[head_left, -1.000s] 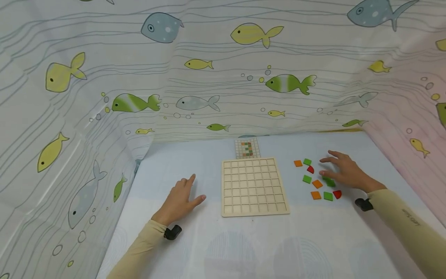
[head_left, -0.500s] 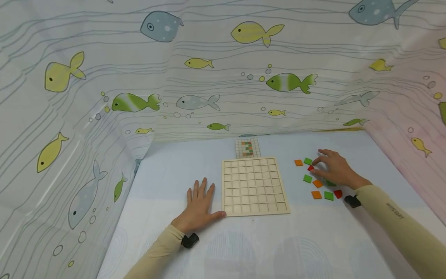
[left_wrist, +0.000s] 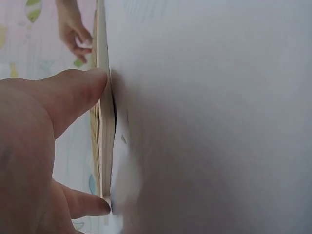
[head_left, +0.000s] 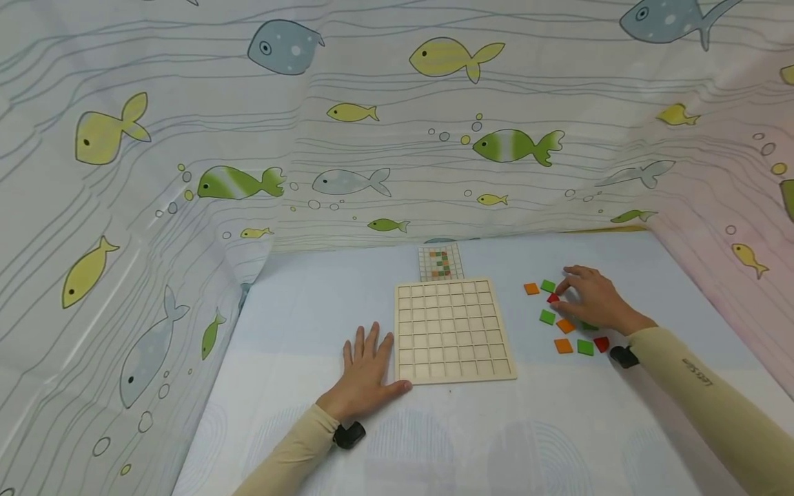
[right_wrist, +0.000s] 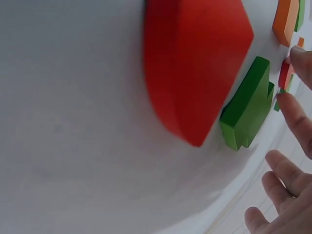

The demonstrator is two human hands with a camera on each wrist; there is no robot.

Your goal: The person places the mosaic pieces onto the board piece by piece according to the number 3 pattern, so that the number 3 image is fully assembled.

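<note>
My left hand (head_left: pixel 362 383) lies with fingers spread at the left side of a wooden grid board (head_left: pixel 456 331). In the left wrist view its thumb (left_wrist: pixel 87 87) touches the board's edge (left_wrist: pixel 105 151). Right of the board, my right hand (head_left: pixel 594 300) pinches a small red quarter-round tile (head_left: pixel 553 298) between thumb and forefinger, at table level; the fingers partly hide it. Orange tiles (head_left: pixel 565 326) and green tiles (head_left: pixel 547 317) lie around it, with a second red tile (head_left: pixel 602 344) near the wrist. Green tiles (right_wrist: pixel 248 107) under the palm are partly covered in the head view.
Behind the board lies a small pattern card (head_left: pixel 440 262) printed with a grid and coloured cells. A fish-print sheet (head_left: pixel 384 138) rises at the back and both sides of the pale table (head_left: pixel 298 296).
My left hand has moved right to the board and its fingers have spread. The right hand has moved left and down onto the red tile, its thumb and forefinger closing around it.
</note>
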